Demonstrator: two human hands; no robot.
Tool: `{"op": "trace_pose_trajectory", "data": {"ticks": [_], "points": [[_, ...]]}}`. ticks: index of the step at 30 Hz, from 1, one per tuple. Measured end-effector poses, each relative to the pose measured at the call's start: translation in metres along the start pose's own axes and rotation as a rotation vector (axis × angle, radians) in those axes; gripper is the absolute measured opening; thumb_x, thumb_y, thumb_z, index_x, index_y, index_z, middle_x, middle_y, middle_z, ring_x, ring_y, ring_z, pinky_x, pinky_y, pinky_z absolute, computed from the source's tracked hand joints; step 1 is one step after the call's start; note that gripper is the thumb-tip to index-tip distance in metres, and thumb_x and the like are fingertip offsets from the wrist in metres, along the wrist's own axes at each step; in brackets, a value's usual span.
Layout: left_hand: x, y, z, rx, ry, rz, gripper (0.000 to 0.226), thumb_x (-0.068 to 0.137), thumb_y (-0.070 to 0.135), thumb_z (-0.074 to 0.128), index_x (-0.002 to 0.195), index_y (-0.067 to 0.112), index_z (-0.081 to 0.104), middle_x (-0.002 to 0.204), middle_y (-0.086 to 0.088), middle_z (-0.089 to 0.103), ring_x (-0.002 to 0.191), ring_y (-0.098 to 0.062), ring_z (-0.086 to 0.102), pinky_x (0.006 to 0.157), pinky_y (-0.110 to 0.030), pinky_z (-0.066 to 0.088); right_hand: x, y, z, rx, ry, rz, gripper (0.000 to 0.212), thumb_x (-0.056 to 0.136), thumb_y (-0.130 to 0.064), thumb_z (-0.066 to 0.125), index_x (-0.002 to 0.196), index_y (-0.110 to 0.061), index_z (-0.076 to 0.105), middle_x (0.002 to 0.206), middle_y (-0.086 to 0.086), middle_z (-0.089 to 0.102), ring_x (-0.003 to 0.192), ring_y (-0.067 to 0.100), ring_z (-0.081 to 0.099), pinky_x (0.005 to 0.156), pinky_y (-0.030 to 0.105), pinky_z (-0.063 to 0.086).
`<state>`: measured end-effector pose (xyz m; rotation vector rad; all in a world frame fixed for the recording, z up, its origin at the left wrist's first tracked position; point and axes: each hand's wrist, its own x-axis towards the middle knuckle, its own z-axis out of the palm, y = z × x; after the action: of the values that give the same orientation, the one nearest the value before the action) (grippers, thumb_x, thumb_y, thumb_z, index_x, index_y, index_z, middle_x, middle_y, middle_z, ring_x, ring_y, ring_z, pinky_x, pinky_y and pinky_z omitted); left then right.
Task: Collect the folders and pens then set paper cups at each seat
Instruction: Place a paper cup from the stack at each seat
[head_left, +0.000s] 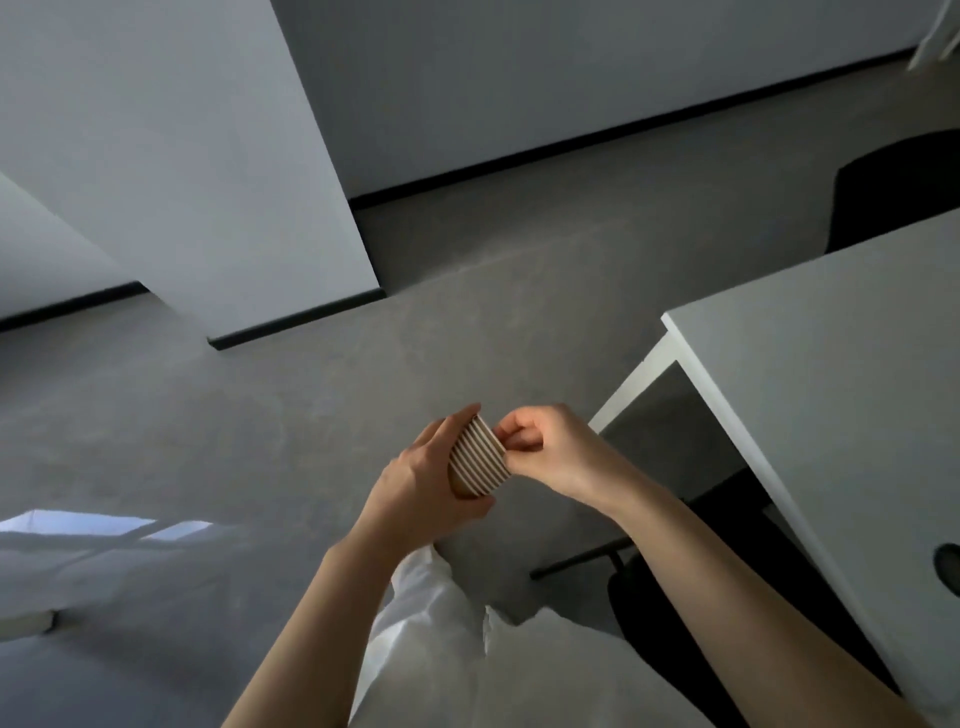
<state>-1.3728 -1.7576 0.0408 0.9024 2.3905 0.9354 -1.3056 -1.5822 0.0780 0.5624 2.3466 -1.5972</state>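
A stack of nested brown paper cups (478, 460) with pale rims lies on its side in front of me, above the floor. My left hand (426, 483) wraps round the stack from the left and below. My right hand (545, 449) has its fingers curled and pinches the rim of the cup at the stack's right end. No folders or pens are in view.
A white table (831, 395) stands to the right, with a round cable hole (948, 564) near its front edge. A black chair (893, 192) sits behind it and another black chair (654, 613) is tucked under it. Grey floor and white walls lie ahead.
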Motion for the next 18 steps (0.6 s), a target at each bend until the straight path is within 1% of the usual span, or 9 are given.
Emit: {"op": "trace_pose_trajectory", "data": {"ticks": [2, 5, 9, 12, 15, 16, 18], "points": [[0.033, -0.011, -0.014, 0.005, -0.031, 0.028, 0.094, 0.058, 0.052, 0.069, 0.144, 0.039, 0.033, 0.131, 0.011, 0.053, 0.109, -0.012, 0.059, 0.086, -0.04, 0.054, 0.029, -0.007, -0.006, 0.015, 0.035, 0.018, 0.021, 0.077, 0.0, 0.062, 0.093, -0.012, 0.069, 0.085, 0.003, 0.075, 0.084, 0.013, 0.071, 0.079, 0.03, 0.056], [0.088, -0.027, -0.04, 0.001, -0.08, 0.069, 0.095, 0.058, 0.051, 0.07, 0.145, 0.037, 0.033, 0.131, 0.008, 0.054, 0.11, -0.014, 0.059, 0.087, -0.04, 0.054, 0.078, -0.024, -0.019, 0.048, 0.079, 0.037, 0.022, 0.077, 0.001, 0.064, 0.094, -0.011, 0.069, 0.085, 0.005, 0.075, 0.084, 0.016, 0.071, 0.079, 0.032, 0.056], [0.167, -0.039, -0.084, 0.055, -0.169, 0.142, 0.099, 0.062, 0.04, 0.079, 0.148, 0.036, 0.03, 0.131, 0.009, 0.052, 0.111, -0.013, 0.057, 0.089, -0.039, 0.052, 0.14, -0.054, -0.041, 0.029, 0.154, 0.051, 0.023, 0.078, -0.003, 0.066, 0.099, -0.013, 0.069, 0.088, 0.002, 0.074, 0.083, 0.01, 0.07, 0.078, 0.026, 0.057], [0.227, -0.042, -0.112, 0.11, -0.225, 0.222, 0.102, 0.065, 0.035, 0.082, 0.149, 0.038, 0.025, 0.132, 0.012, 0.048, 0.106, -0.006, 0.052, 0.089, -0.032, 0.051, 0.179, -0.072, -0.061, 0.039, 0.253, 0.047, 0.022, 0.078, -0.005, 0.068, 0.099, -0.012, 0.068, 0.09, 0.003, 0.073, 0.083, 0.008, 0.069, 0.074, 0.022, 0.056], [0.283, -0.036, -0.121, 0.137, -0.265, 0.292, 0.102, 0.064, 0.035, 0.083, 0.149, 0.039, 0.025, 0.124, 0.021, 0.044, 0.1, 0.001, 0.047, 0.083, -0.018, 0.047, 0.207, -0.08, -0.09, 0.067, 0.392, 0.12, 0.025, 0.073, -0.01, 0.076, 0.096, -0.015, 0.067, 0.087, 0.0, 0.072, 0.08, 0.008, 0.068, 0.07, 0.021, 0.054], [0.299, -0.033, -0.121, 0.132, -0.277, 0.306, 0.102, 0.064, 0.035, 0.083, 0.149, 0.039, 0.026, 0.124, 0.021, 0.044, 0.099, 0.002, 0.047, 0.081, -0.016, 0.045, 0.214, -0.081, -0.099, 0.096, 0.419, 0.133, 0.027, 0.072, -0.009, 0.077, 0.095, -0.016, 0.067, 0.086, 0.0, 0.072, 0.08, 0.009, 0.069, 0.071, 0.022, 0.055], [0.332, -0.023, -0.117, 0.128, -0.308, 0.346, 0.102, 0.063, 0.035, 0.083, 0.148, 0.04, 0.027, 0.126, 0.018, 0.047, 0.099, 0.001, 0.048, 0.081, -0.018, 0.047, 0.226, -0.08, -0.12, 0.141, 0.462, 0.152, 0.026, 0.071, -0.007, 0.076, 0.094, -0.016, 0.067, 0.087, 0.001, 0.072, 0.08, 0.011, 0.069, 0.073, 0.026, 0.058]]}}
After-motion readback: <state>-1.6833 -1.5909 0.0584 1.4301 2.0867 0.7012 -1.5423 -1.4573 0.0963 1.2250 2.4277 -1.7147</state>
